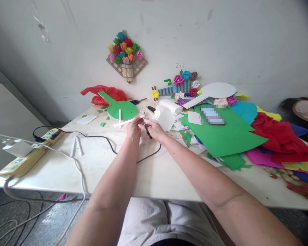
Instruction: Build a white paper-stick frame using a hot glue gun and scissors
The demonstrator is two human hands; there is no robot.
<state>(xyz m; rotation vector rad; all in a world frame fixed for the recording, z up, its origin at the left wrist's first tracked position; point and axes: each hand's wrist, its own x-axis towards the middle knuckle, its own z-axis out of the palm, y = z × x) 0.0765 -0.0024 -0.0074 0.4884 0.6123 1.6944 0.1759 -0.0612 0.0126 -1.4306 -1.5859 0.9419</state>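
My left hand (133,128) is closed, pinching a small white piece near the end of a white paper stick (123,122). My right hand (154,131) is closed on a pair of small black-handled scissors (146,130), whose blades point up toward the left fingertips. Both hands meet over the white table (149,171), just in front of a green paddle-shaped card (119,108). The piece between the fingers is too small to make out.
A yellow power strip (28,155) with plugs and cables lies at the left edge. Two white sticks (77,145) lie near it. Large green paper (220,131), coloured tissue sheets (279,140) and white paper (166,114) pile at right. Paper flower crafts (125,56) hang on the wall.
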